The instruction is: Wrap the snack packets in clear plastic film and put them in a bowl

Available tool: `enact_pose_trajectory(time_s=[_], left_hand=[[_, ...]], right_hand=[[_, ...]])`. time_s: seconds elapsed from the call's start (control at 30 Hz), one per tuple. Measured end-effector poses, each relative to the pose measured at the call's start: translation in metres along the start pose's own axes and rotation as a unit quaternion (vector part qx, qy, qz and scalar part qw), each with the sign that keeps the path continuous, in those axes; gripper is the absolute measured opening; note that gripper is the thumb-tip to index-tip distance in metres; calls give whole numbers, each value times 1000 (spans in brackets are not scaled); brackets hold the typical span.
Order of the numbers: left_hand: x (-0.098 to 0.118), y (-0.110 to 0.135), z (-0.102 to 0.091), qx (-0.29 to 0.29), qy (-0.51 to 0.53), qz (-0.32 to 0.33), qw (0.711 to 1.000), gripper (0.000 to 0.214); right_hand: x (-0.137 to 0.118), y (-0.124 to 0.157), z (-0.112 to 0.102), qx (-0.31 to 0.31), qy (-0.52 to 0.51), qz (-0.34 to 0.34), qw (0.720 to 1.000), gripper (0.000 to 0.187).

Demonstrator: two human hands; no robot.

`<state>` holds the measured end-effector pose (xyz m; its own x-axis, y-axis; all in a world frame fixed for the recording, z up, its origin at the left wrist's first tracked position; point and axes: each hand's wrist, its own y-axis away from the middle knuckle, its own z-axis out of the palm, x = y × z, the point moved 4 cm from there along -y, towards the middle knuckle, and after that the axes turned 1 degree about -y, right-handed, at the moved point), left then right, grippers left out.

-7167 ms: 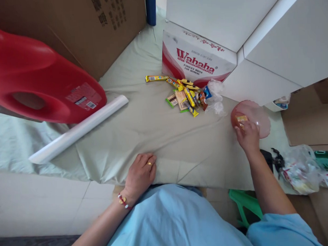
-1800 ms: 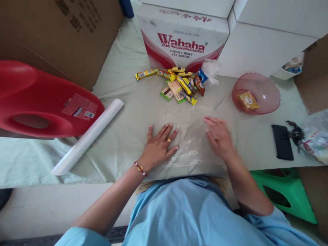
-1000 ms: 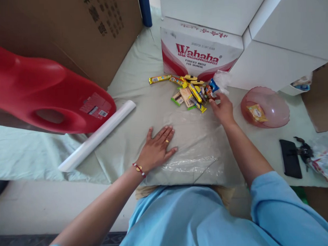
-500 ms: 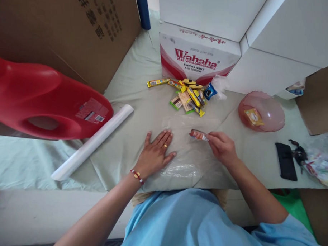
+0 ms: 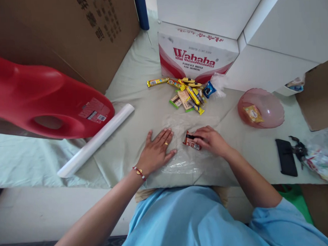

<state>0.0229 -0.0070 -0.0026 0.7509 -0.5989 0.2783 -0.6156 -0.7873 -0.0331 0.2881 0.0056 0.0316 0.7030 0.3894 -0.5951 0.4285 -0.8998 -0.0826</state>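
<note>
My left hand (image 5: 156,149) lies flat with spread fingers on the left edge of a clear plastic sheet (image 5: 192,161) spread over the cloth. My right hand (image 5: 211,140) grips a small brown and red snack packet (image 5: 192,140) and holds it down on the middle of the sheet. Farther back, a pile of wrapped snacks (image 5: 188,93) lies in front of a Wahaha water carton (image 5: 196,61). A pink bowl (image 5: 271,110) at the right holds one yellow packet (image 5: 253,113).
A red plastic jug (image 5: 44,98) lies on its side at the left, with a white roll (image 5: 96,139) beside it. A brown cardboard box (image 5: 69,29) and white boxes (image 5: 271,33) stand behind. A black phone (image 5: 286,162), keys and a plastic bag (image 5: 322,157) lie at the right.
My right hand reached to the snack pile, took one brown and red packet, and brought it back onto the plastic sheet. My left hand stayed flat on the sheet.
</note>
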Motion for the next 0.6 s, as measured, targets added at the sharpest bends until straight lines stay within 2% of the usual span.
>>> enact_pose_trajectory(time_s=[0.1,0.17,0.23,0.33,0.43,0.5,0.57,0.6], left_hand=[[0,0,1,-1,-7,-1,1000,72],[-1,0,1,-2,-12,-2,1000,72],[-1,0,2,-1,-15,-4,1000,72],[-1,1,2,3,-19,-4,1000,72],[-1,1,2,8,-20,-6,1000,71],[-1,0,1,9,-19,-8,1000,70],[-1,0,1,10,-16,-8,1000,69],[-1,0,1,11,-14,-8,1000,69]], right_hand=[[41,-26,-33,116,15,125,985,34],[68,-48,-61,195,74,211,955,33],[85,-73,-83,237,136,255,927,32],[95,-109,-96,246,186,292,905,36],[97,-129,-93,226,189,309,904,37],[99,-128,-94,231,186,307,904,33],[103,-116,-100,247,188,304,901,31],[104,-108,-103,244,179,283,910,32]])
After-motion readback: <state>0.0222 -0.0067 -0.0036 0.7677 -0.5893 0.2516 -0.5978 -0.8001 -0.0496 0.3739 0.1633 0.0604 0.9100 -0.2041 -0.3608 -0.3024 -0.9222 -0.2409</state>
